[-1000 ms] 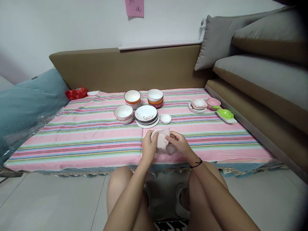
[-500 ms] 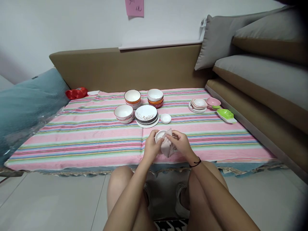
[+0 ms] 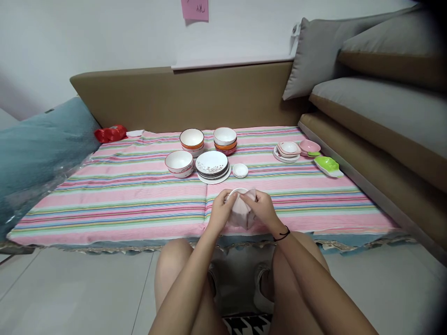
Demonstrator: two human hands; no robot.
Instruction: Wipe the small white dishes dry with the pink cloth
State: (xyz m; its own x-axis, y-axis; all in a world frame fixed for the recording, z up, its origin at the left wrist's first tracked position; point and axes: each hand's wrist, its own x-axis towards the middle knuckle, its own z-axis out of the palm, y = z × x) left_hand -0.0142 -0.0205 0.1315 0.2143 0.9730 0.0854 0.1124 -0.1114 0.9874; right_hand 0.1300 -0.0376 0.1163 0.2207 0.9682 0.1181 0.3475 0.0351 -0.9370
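My left hand [image 3: 219, 215] is closed round a small white dish [image 3: 236, 191], of which only the rim shows. A pale pink cloth [image 3: 240, 214] covers most of the dish. My right hand [image 3: 263, 209] pinches that cloth against it. Both hands hover just above the striped pink cloth [image 3: 139, 204] that covers the low surface, near its front edge. Further back stand a stack of patterned plates [image 3: 212, 166], a small stack of white saucers [image 3: 240, 170] and three stacks of bowls [image 3: 179, 164].
At the right lie a pile of small pink and white dishes [image 3: 288, 151] and a green dish [image 3: 328, 166]. A red bag [image 3: 110, 133] sits at the back left beside a teal cushion [image 3: 38, 149]. Brown and grey sofa cushions [image 3: 377, 121] rise on the right.
The cloth has shifted over the dish as my right hand moved it round; the dish turned in my left hand. Both hands moved slightly forward.
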